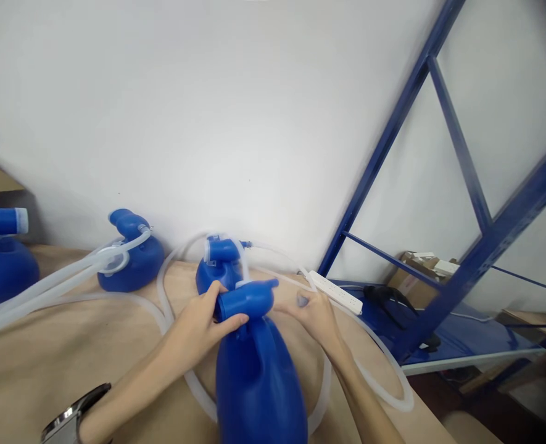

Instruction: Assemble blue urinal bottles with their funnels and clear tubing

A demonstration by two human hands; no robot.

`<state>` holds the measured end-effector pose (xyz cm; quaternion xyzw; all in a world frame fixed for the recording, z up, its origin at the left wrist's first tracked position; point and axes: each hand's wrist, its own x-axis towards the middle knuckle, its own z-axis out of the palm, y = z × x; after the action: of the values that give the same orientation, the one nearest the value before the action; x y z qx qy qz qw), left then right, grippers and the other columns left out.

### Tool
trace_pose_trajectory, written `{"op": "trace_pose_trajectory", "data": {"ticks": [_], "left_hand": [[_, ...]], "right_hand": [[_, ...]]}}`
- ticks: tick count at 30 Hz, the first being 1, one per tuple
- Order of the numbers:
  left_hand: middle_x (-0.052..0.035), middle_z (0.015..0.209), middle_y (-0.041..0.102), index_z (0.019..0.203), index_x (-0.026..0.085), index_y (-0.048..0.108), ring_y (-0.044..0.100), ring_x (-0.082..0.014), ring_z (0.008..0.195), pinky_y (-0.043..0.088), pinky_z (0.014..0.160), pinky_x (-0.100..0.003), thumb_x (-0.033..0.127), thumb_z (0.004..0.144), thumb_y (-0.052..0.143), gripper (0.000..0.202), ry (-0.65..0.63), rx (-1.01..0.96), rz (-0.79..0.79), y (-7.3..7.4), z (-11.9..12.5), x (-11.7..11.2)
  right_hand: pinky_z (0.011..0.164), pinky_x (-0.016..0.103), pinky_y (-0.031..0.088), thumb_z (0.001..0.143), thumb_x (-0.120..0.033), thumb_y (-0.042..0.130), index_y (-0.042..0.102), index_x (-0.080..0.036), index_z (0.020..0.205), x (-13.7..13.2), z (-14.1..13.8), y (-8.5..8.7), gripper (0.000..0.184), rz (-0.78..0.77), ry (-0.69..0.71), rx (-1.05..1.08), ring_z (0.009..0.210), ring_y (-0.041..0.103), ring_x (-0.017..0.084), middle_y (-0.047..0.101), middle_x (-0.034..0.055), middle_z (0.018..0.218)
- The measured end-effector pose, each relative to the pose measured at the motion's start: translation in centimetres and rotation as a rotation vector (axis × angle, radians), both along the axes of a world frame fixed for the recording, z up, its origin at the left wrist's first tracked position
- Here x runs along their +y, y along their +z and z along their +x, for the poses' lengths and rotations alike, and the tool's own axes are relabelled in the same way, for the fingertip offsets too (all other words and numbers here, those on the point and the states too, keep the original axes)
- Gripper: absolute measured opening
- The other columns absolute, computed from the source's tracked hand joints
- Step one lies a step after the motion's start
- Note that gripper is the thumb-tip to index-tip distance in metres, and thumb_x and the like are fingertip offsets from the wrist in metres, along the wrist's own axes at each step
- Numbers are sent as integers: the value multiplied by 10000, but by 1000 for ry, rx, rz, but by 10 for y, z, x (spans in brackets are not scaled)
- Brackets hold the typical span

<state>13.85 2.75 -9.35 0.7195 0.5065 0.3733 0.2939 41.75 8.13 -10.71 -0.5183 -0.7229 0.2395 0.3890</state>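
My left hand (203, 317) is wrapped round the neck of a blue plastic urinal bottle (258, 382) that stands in front of me, its thumb lying on top of the angled neck. A small spout on the neck's right end points toward my right hand (316, 314), which is a short way off and does not touch the bottle. The fingers of my right hand are pinched together on a small greyish piece, too unclear to name. Behind the held bottle, close to my left fingertips, stands a similar blue bottle (219, 271) with clear tubing (323, 388) looped around it.
More blue bottles (131, 259) with tubes stand at the left on the tan-covered table (92, 345). A white power strip (337, 293) lies at the right. Beyond it rises a blue metal rack (384, 142), with a cardboard box (416, 280) on its shelf. A white wall (208, 111) closes off the back.
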Motion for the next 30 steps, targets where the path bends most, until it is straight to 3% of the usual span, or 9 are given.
{"op": "trace_pose_trajectory", "data": {"ticks": [4, 7, 11, 14, 17, 21, 24, 27, 30], "left_hand": [[-3, 858, 701, 1036, 249, 535, 675, -266, 798, 479, 716, -354, 629, 818, 675, 460, -61, 55, -45, 4, -6, 1], [-9, 875, 700, 1061, 252, 534, 685, -274, 816, 480, 733, -363, 628, 832, 662, 458, -46, 60, -46, 7, -7, -1], [-21, 844, 702, 1039, 250, 509, 691, -286, 795, 467, 706, -362, 634, 859, 641, 444, 13, 99, -9, 6, 2, -8], [-26, 828, 704, 1024, 253, 514, 690, -291, 790, 448, 677, -351, 632, 878, 613, 419, 33, 140, 15, 7, 8, -11], [-8, 781, 700, 981, 251, 558, 675, -264, 717, 446, 647, -335, 613, 843, 651, 398, 38, 151, 74, 19, 0, -12], [11, 782, 738, 978, 274, 667, 686, -241, 673, 488, 636, -318, 667, 802, 657, 431, 158, 90, 168, 53, -43, -13], [12, 692, 711, 896, 296, 701, 669, -248, 637, 472, 592, -318, 747, 777, 631, 471, 261, 252, 169, 68, -88, -11], [-22, 685, 714, 793, 273, 706, 669, -241, 541, 486, 544, -331, 733, 746, 666, 464, 178, 394, -131, 57, -124, -3], [-48, 664, 721, 832, 240, 714, 681, -257, 495, 465, 473, -318, 645, 695, 735, 429, 174, 422, -417, 29, -147, 9]], "right_hand": [[609, 319, 429, 696, -557, 863, 609, -226, 598, -1, 4, 9, 429, -28, 46, -61, 622, 513, 185, 544, -29, 603], [947, 439, 519, 881, -647, 670, 756, -244, 1127, -9, 0, 18, 480, -66, 70, -70, 1089, 667, 317, 749, 78, 1126], [1233, 519, 314, 895, -714, 606, 300, -258, 1640, -34, -22, 26, 926, -263, -2, 7, 1547, 333, 341, 387, 124, 1668], [1261, 516, 283, 750, -628, 817, -50, -263, 1678, -54, -45, 23, 1321, -373, 89, 55, 1587, 248, 335, 264, 140, 1721], [1246, 526, 319, 666, -398, 908, -181, -263, 1649, -60, -55, 16, 1473, -390, 247, 105, 1512, 406, 330, 385, 159, 1662], [1222, 549, 349, 734, -251, 772, 28, -271, 1675, -48, -43, 13, 1199, -369, 275, 100, 1439, 500, 326, 494, 139, 1587], [1239, 547, 319, 692, -221, 771, 265, -236, 1640, -41, -32, 19, 1075, -393, 247, -11, 1478, 447, 346, 500, 146, 1577], [1255, 535, 297, 677, -202, 767, 285, -231, 1634, -40, -26, 22, 1072, -411, 263, -71, 1491, 436, 333, 476, 149, 1598], [1257, 542, 292, 681, -232, 785, 283, -238, 1630, -38, -26, 21, 1074, -435, 249, -37, 1504, 421, 332, 455, 152, 1615]]}}
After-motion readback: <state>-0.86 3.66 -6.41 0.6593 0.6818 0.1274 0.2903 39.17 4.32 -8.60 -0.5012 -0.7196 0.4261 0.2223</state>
